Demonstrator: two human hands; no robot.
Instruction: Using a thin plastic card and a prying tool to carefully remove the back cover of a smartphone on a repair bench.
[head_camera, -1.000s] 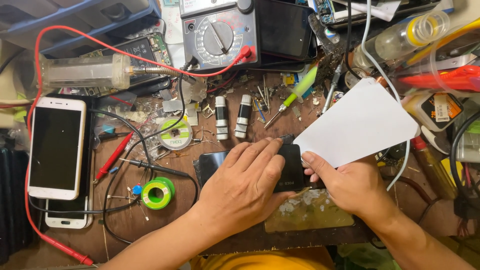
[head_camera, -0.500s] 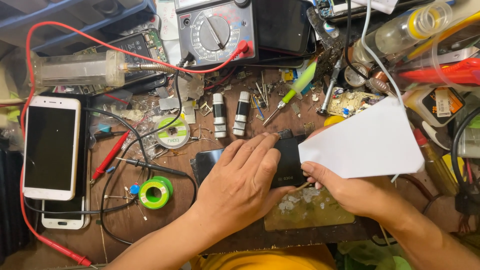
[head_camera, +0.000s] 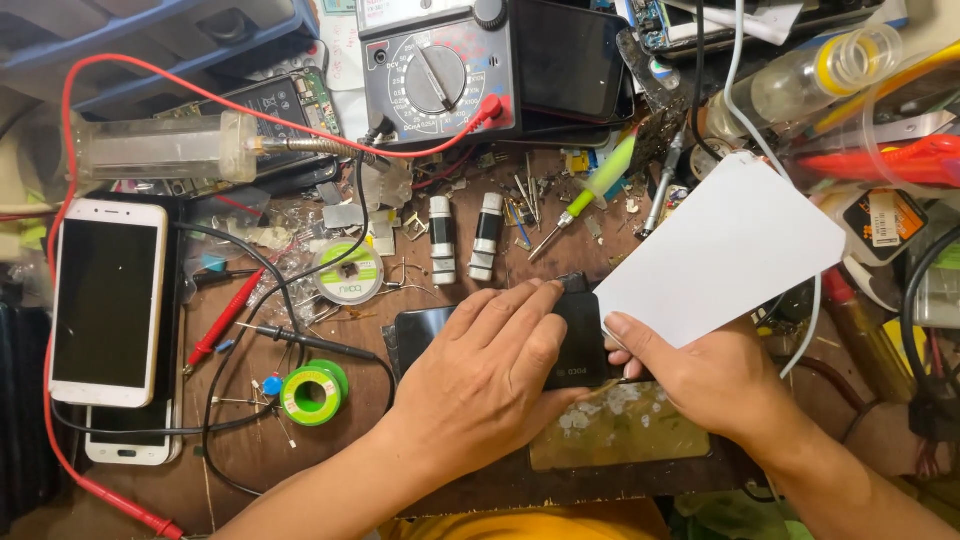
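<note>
The left hand (head_camera: 480, 385) stays flat on the black phone (head_camera: 575, 335) — the right hand (head_camera: 705, 380), pinching the white card (head_camera: 725, 250), has tilted it back up.

There is one view, from a camera worn on the person's head, looking almost straight down on the desk (head_camera: 250, 450). The person's body is at the bottom edge, so the far side of the desk lies along the top of the frame, where a multimeter (head_camera: 435, 70) is cut off by the edge. The camera sits close: both forearms enter from the bottom corners and the left hand (head_camera: 490, 385) and right hand (head_camera: 715, 385) fill the lower middle. Sideways the view reaches from a white phone (head_camera: 105, 300) at the left to a clutter of bottles and cables at the right edge
</note>
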